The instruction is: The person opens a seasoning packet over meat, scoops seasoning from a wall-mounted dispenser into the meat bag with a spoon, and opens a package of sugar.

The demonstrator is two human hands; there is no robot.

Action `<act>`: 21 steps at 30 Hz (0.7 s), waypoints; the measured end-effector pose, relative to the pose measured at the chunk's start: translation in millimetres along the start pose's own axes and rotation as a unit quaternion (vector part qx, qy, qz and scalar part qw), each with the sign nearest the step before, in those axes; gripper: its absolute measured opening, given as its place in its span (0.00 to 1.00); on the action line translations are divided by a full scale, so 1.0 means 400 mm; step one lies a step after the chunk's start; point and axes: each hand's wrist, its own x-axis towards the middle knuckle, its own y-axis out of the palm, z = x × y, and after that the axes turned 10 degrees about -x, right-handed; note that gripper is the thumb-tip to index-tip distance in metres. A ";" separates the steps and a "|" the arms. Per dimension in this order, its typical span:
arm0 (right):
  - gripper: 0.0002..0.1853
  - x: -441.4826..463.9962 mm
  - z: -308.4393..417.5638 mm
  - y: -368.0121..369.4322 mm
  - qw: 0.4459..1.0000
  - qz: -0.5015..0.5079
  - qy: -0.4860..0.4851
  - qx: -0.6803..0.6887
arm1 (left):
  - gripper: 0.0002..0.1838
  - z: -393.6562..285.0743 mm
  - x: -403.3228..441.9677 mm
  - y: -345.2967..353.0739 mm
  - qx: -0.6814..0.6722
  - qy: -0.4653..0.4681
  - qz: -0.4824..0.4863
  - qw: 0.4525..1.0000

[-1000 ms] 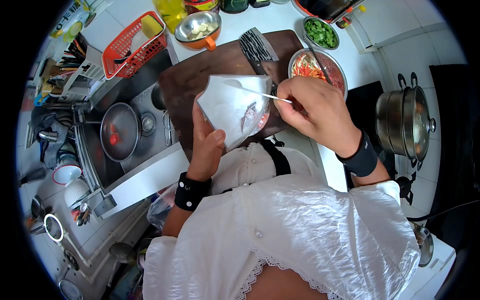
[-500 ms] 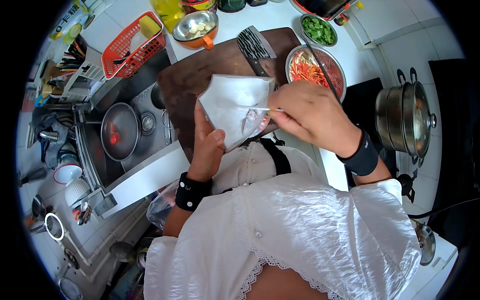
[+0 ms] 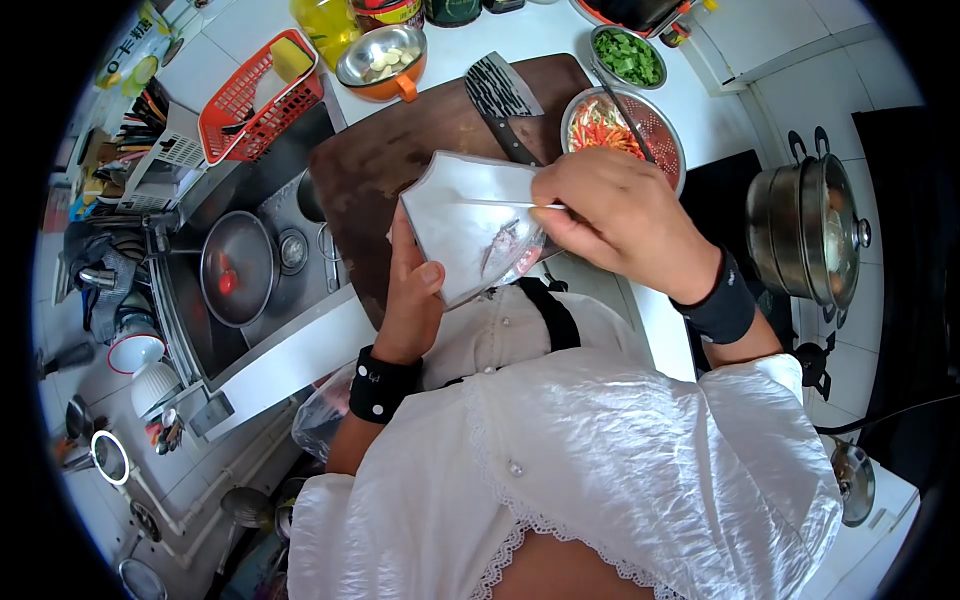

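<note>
My left hand [image 3: 415, 300] grips the side of an opened plastic bag of white powder [image 3: 450, 235], its thumb on the near edge. Some print shows through the bag's lower right side. In my right hand [image 3: 620, 220], fingers pinched, is a thin white stick-like utensil [image 3: 490, 203] that lies across the bag's mouth; I cannot make out its tip. Beneath the bag is a dark wooden cutting board [image 3: 350, 165]. A cleaver [image 3: 503, 100] with a patterned blade and black handle rests on the board just beyond the bag.
On the right stand a colander of shredded vegetables [image 3: 605, 130], a bowl of chopped greens [image 3: 628, 55] and a lidded steel pot [image 3: 800, 230]. An orange-handled bowl of garlic [image 3: 385, 65] and a red basket [image 3: 240, 125] are at the back left. Left is the sink [image 3: 265, 325] with a strainer [image 3: 238, 290].
My right hand and the white utensil have moved slightly up, and the utensil's tip reaches further left over the powder. My left hand keeps its hold, and the bag has turned a little.
</note>
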 end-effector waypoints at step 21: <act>0.04 -0.018 -0.029 -0.006 0.926 0.113 0.240 0.269 | 0.52 -0.013 -0.002 0.015 -0.031 0.001 -0.014 0.999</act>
